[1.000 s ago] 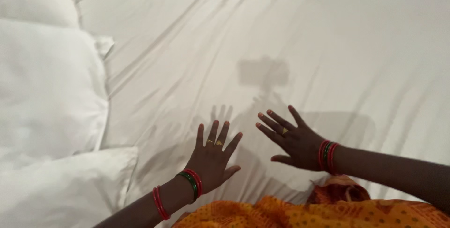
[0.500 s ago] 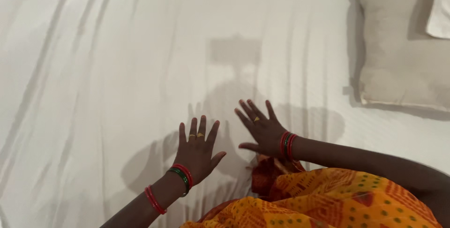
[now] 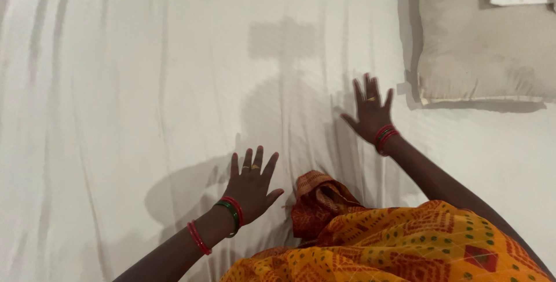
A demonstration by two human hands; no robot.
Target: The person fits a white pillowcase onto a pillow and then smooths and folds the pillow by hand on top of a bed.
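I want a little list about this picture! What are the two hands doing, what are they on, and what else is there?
left hand: flat, fingers spread, on the creased white bed sheet; red and green bangles at the wrist
right hand: flat on the same sheet, reaching farther out, near the pillow
pillow: greyish-white rectangular pillow at the top right, lying on the sheet
clothing: orange patterned cloth garment along the bottom edge
shadow: dark shape on the sheet between the hands

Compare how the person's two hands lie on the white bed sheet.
The left hand lies close to the body beside the orange patterned garment; the right hand is stretched farther out, near the beige pillow. The left wrist shows red and green bangles plus a separate red pair up the forearm; the right wrist shows one cluster. Both rest palm down with fingers spread on the white bed sheet, and both wear rings.
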